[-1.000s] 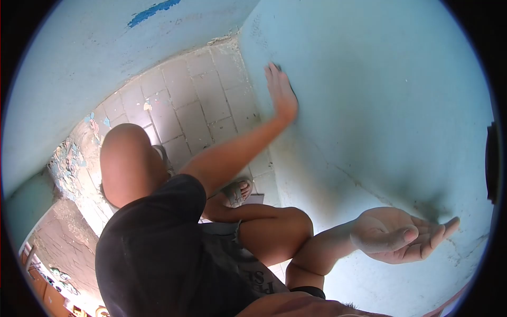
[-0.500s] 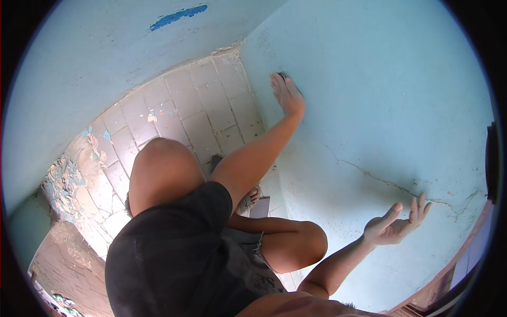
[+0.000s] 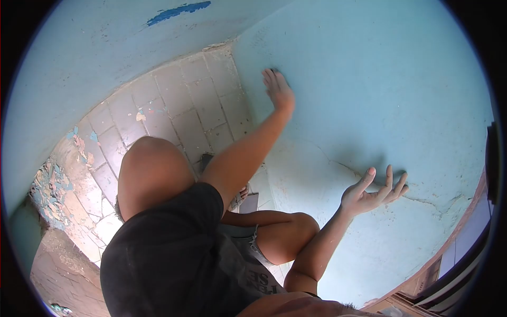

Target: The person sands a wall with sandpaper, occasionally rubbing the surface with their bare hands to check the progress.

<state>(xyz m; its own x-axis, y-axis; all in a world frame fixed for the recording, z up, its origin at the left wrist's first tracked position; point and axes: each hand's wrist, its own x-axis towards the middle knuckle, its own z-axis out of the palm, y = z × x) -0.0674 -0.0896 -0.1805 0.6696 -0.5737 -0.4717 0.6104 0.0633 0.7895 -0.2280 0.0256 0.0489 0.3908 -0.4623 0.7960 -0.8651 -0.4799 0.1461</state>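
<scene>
My left hand (image 3: 278, 89) lies against the light blue wall (image 3: 359, 90), near the corner. Its fingers press on a small dark piece (image 3: 274, 70); most of it is hidden under the hand, so its kind cannot be told. Lower right, my right hand (image 3: 367, 195) is held up with the thumb and fingers spread and nothing in it. The fingertips are close to a crack (image 3: 422, 201) in the wall; whether they touch it cannot be told.
A second blue wall (image 3: 105, 63) with a darker blue paint streak (image 3: 178, 13) stands at the left. Peeled paint flakes (image 3: 50, 187) lie along its foot on the tiled floor (image 3: 182, 95). My bent knees (image 3: 153, 166) are between the walls. Dark slatted shapes edge the lower right.
My right hand has moved up and to the left along the wall, fingers still spread. My left hand stays nearly in place on the wall. The whole view has shifted slightly.
</scene>
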